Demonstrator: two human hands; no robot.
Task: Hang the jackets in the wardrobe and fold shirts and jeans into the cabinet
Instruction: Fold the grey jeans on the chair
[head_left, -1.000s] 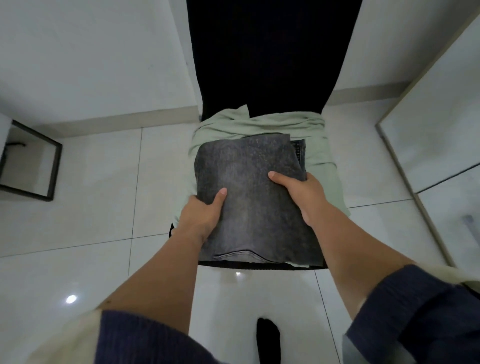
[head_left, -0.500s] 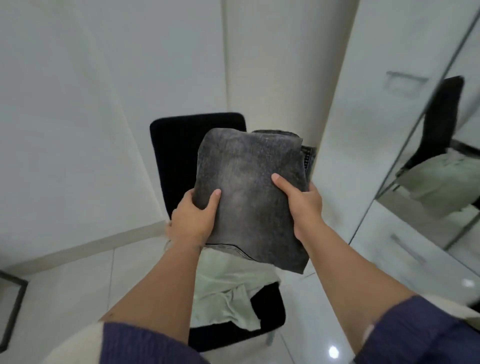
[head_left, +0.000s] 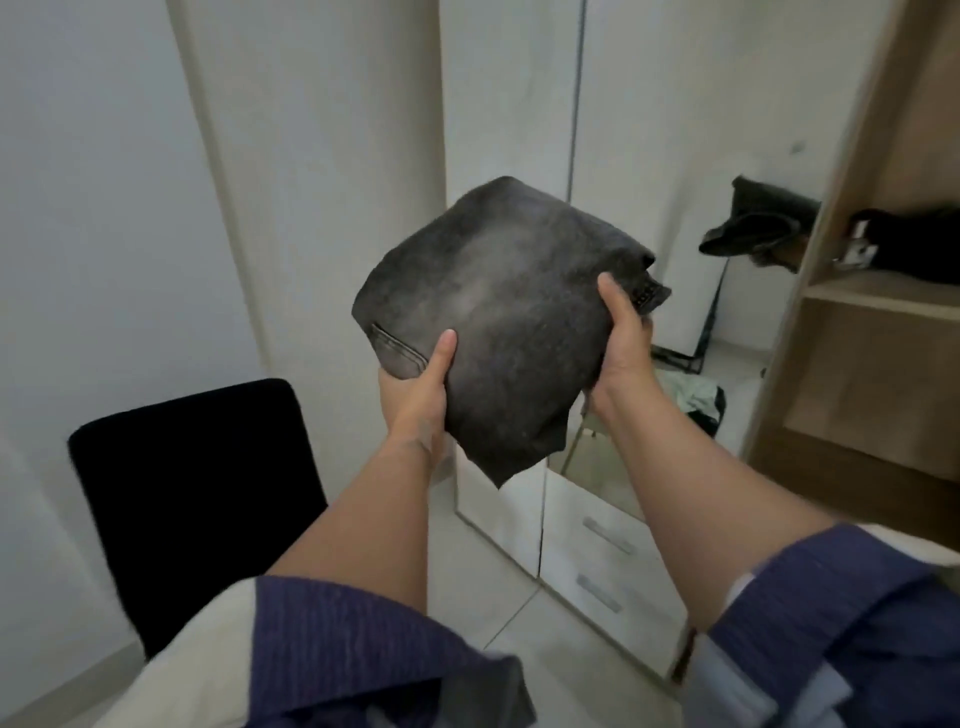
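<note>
My 2 hands grip folded grey jeans (head_left: 498, 322) in air: left hand (head_left: 415, 395) underneath, right hand (head_left: 621, 338) on side. Black chair (head_left: 192, 499) below left.

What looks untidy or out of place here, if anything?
Nothing is spilled or broken. The folded grey jeans, held up by the left hand and right hand, have a loose corner drooping below. On the open shelf at right, a dark garment lies bunched rather than neatly folded.
</note>
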